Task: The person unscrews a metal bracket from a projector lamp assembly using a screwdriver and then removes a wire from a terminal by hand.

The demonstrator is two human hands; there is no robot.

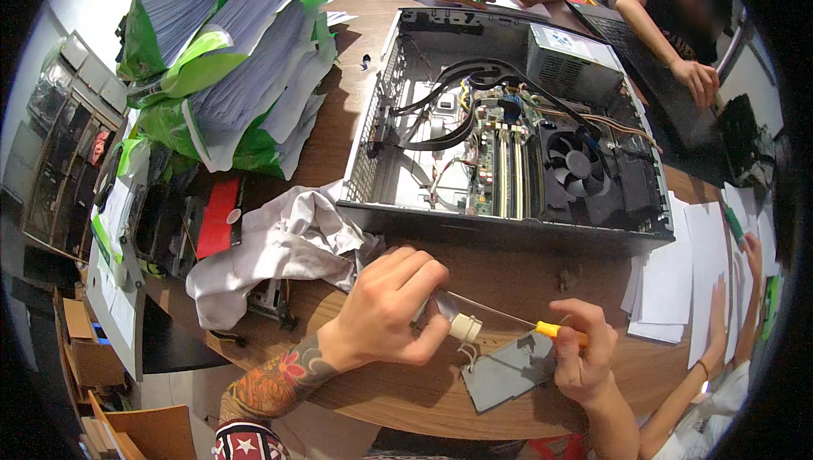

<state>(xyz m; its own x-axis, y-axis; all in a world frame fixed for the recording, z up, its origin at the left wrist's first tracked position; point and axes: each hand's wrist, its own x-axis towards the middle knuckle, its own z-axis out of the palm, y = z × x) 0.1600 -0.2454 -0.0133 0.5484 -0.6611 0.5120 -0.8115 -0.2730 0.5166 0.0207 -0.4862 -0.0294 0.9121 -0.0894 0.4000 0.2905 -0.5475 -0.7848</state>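
Observation:
My left hand [394, 303], its forearm tattooed, is closed around a small part whose body is mostly hidden by the fingers. Out of that grip sticks a cream cylindrical fitting [465, 328] with short pale wires below it. My right hand [584, 350] pinches the yellow handle of a screwdriver [555, 330]. Its thin shaft points left, and the tip ends by my left fingers; whether it touches the part I cannot tell. Below the hands a flat grey plate [504, 375] lies on the wooden table [406, 396]. Beyond them stands an opened computer case [508, 221] with fan, cables and circuit board showing.
A crumpled white cloth [279, 248] lies left of the case, beside a red card [220, 217]. Tall paper stacks in green wrapping [229, 62] rise at the far left. Loose white sheets [665, 282] lie right. Other people's hands [696, 81] are around the table.

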